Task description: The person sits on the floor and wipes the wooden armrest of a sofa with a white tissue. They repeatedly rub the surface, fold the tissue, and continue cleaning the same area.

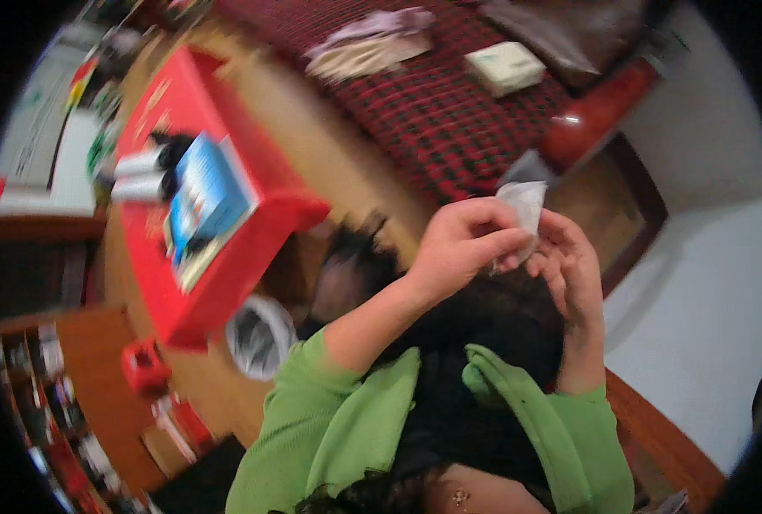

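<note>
My left hand [468, 244] pinches a crumpled white tissue [523, 199] between thumb and fingers, in front of my body. Close by on the right is my right hand [567, 263], its fingers loosely curled at the tissue's edge. Blur hides whether those fingertips grip it. A greyish, see-through piece [527, 168] shows just beyond the tissue, and I cannot tell if it belongs to it. Both forearms come out of green sleeves [317, 398].
A red-covered table [227, 308] at left carries a blue box [207, 186] and two white cylinders [140, 173]. Below stands a lined waste bin [262, 337]. A checked bedspread [413, 128] holds folded clothes [374, 45] and a tissue pack [506, 67]. A white wall [695, 270] borders the right.
</note>
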### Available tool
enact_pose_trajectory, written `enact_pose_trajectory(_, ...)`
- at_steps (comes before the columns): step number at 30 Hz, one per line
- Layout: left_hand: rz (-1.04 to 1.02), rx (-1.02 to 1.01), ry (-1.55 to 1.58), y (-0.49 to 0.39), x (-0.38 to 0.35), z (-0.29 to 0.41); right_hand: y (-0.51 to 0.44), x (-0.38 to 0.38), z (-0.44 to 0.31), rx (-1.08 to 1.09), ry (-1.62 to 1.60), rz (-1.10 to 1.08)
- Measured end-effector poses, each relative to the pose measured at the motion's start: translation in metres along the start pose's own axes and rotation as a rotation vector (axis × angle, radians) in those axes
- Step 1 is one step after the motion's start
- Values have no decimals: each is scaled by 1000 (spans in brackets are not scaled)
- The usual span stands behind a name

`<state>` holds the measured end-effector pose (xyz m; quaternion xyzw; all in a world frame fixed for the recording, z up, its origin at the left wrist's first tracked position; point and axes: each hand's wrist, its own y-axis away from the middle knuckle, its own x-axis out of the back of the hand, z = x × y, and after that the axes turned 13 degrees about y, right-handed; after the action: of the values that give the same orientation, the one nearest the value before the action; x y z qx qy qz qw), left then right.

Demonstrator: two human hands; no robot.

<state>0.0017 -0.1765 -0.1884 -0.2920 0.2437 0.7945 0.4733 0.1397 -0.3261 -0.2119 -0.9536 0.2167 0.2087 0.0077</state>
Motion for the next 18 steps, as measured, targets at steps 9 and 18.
enact_pose_trajectory(9,373,-158,-178,145,63,74,-21,-58,21,146,415,10)
enact_pose_trajectory(18,1247,-279,-715,379,257,105,-5,-53,25,67,390,81)
